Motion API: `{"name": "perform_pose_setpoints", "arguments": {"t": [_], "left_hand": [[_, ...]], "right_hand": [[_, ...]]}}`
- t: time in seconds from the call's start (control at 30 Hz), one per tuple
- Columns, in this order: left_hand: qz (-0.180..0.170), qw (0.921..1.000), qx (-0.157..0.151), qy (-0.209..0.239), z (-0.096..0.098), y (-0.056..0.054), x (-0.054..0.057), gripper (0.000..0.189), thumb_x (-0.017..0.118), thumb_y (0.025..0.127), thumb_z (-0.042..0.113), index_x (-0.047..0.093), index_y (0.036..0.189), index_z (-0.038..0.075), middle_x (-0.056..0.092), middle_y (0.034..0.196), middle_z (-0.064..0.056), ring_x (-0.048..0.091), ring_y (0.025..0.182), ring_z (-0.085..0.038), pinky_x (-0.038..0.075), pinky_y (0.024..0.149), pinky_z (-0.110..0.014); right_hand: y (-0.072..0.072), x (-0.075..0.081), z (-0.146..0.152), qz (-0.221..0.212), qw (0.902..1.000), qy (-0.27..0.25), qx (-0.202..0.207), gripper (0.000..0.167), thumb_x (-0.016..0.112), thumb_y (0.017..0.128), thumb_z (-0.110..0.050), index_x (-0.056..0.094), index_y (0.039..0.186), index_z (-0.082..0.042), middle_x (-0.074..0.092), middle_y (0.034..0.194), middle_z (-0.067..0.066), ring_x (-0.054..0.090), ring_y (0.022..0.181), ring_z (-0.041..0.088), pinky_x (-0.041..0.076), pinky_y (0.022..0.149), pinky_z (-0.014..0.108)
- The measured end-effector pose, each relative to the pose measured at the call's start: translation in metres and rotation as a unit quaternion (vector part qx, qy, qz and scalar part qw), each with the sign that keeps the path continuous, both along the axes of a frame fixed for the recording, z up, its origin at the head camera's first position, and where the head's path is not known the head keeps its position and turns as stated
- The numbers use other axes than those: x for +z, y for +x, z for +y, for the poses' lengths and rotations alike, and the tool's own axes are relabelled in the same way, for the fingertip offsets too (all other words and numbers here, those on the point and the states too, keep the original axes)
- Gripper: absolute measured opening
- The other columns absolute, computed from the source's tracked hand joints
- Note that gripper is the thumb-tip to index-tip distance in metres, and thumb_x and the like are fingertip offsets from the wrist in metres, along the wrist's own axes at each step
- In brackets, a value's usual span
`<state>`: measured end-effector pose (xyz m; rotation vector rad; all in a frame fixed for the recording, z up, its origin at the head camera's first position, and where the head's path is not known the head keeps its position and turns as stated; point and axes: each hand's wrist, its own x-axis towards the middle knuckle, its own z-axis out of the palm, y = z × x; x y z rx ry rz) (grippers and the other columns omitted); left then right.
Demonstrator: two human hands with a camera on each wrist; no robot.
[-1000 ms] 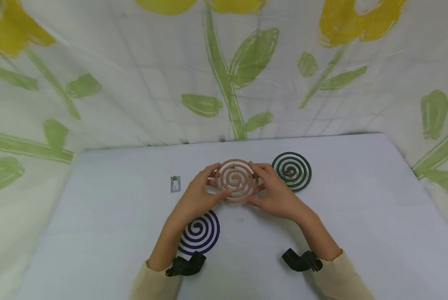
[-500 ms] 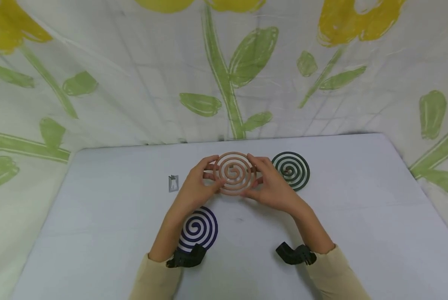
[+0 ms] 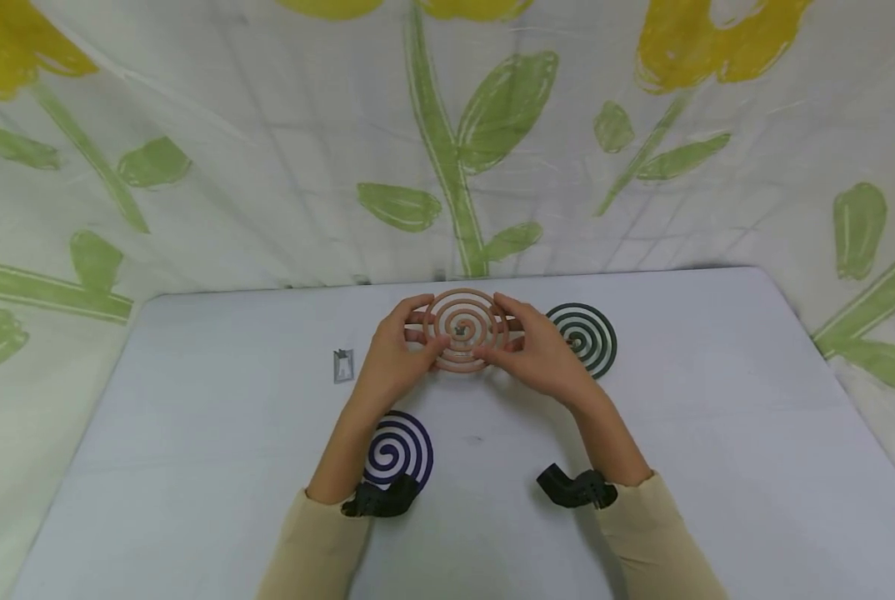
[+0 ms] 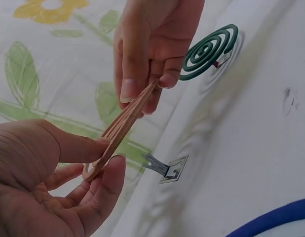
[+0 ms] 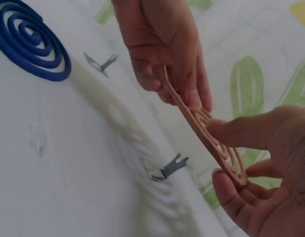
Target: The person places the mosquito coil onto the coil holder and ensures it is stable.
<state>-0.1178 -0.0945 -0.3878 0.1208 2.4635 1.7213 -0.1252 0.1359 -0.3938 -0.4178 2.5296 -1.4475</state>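
Both hands hold up a light brown mosquito coil [image 4: 115, 138], tilted in the wrist views. My left hand [image 3: 397, 358] pinches its left edge between thumb and fingers. Opposite it, my right hand [image 3: 537, 354] grips the right edge the same way. Below the coil stands a small metal coil stand [image 5: 173, 167] with upturned prongs; in the head view its tip shows through the rings. To the right, a green mosquito coil [image 4: 204, 51] is raised on its own stand, partly covered by the right hand in the head view.
A dark blue mosquito coil [image 3: 390, 455] lies nearer the body, partly behind the left forearm. Another metal stand [image 3: 343, 365] sits left of the left hand. The white table [image 3: 717, 433] ends at a cloth [image 3: 282, 150] printed with flowers.
Both hands have carried the brown coil away from the body toward the table's far edge, and the stand's tip now shows near its centre. The other coils have stayed put.
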Motion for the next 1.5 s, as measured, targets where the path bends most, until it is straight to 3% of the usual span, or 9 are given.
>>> {"name": "perform_pose_setpoints", "arguments": {"t": [0.33, 0.57, 0.77, 1.0, 1.1, 1.3, 1.5], "left_hand": [[-0.001, 0.9997, 0.021, 0.009, 0.0, -0.006, -0.002, 0.063, 0.076, 0.095, 0.003, 0.051, 0.153, 0.006, 0.065, 0.132, -0.025, 0.073, 0.106, -0.037, 0.068, 0.068, -0.04], [0.006, 0.9997, 0.019, 0.013, 0.005, -0.009, -0.004, 0.06, 0.076, 0.096, 0.008, 0.052, 0.151, 0.006, 0.065, 0.131, -0.024, 0.072, 0.111, -0.038, 0.066, 0.065, -0.031], [0.009, 0.9992, 0.036, 0.016, 0.005, -0.008, -0.007, 0.058, 0.076, 0.095, 0.005, 0.054, 0.149, 0.006, 0.066, 0.13, -0.024, 0.075, 0.104, -0.038, 0.065, 0.06, -0.033], [0.023, 0.9987, 0.035, 0.029, 0.005, -0.014, -0.015, 0.057, 0.076, 0.095, 0.004, 0.056, 0.148, 0.005, 0.067, 0.126, -0.025, 0.076, 0.092, -0.037, 0.066, 0.058, -0.045], [0.019, 0.9981, 0.044, 0.04, 0.006, -0.017, -0.015, 0.058, 0.077, 0.093, 0.004, 0.057, 0.147, 0.005, 0.068, 0.126, -0.026, 0.077, 0.093, -0.036, 0.065, 0.058, -0.044], [0.024, 0.9968, 0.056, 0.052, 0.009, -0.02, -0.016, 0.054, 0.077, 0.093, 0.005, 0.06, 0.144, 0.006, 0.071, 0.126, -0.025, 0.078, 0.092, -0.036, 0.06, 0.052, -0.028], [0.011, 0.9966, 0.06, 0.054, 0.01, -0.017, -0.019, 0.051, 0.077, 0.093, 0.005, 0.062, 0.142, 0.006, 0.072, 0.126, -0.023, 0.078, 0.089, -0.032, 0.061, 0.052, -0.029]], "right_hand": [[-0.013, -0.003, -0.009, -0.019, 0.9968, -0.061, -0.048, 0.064, 0.077, 0.098, -0.02, 0.051, 0.156, -0.012, 0.062, 0.144, 0.017, 0.069, 0.119, 0.035, 0.06, 0.083, 0.035], [-0.012, -0.007, -0.011, -0.033, 0.9911, -0.084, -0.097, 0.059, 0.076, 0.098, -0.014, 0.055, 0.153, -0.011, 0.064, 0.14, 0.02, 0.068, 0.112, 0.034, 0.058, 0.076, 0.026], [-0.012, -0.012, -0.019, -0.037, 0.9907, -0.088, -0.097, 0.057, 0.077, 0.097, -0.015, 0.057, 0.151, -0.011, 0.065, 0.135, 0.021, 0.067, 0.107, 0.033, 0.059, 0.073, 0.026], [-0.015, -0.021, -0.03, -0.029, 0.9868, -0.1, -0.124, 0.06, 0.078, 0.096, -0.014, 0.056, 0.151, -0.011, 0.064, 0.128, 0.02, 0.064, 0.1, 0.027, 0.059, 0.07, 0.026], [-0.016, -0.023, -0.031, -0.019, 0.9863, -0.093, -0.135, 0.06, 0.078, 0.096, -0.017, 0.056, 0.152, -0.012, 0.065, 0.126, 0.019, 0.065, 0.101, 0.027, 0.058, 0.073, 0.028], [-0.018, -0.02, -0.029, -0.01, 0.9859, -0.084, -0.144, 0.058, 0.078, 0.097, -0.02, 0.058, 0.15, -0.012, 0.066, 0.125, 0.019, 0.064, 0.103, 0.028, 0.055, 0.078, 0.028], [-0.016, -0.023, -0.03, -0.033, 0.9817, -0.109, -0.153, 0.056, 0.078, 0.097, -0.018, 0.059, 0.148, -0.011, 0.063, 0.124, 0.02, 0.06, 0.096, 0.022, 0.058, 0.067, 0.026]]}}
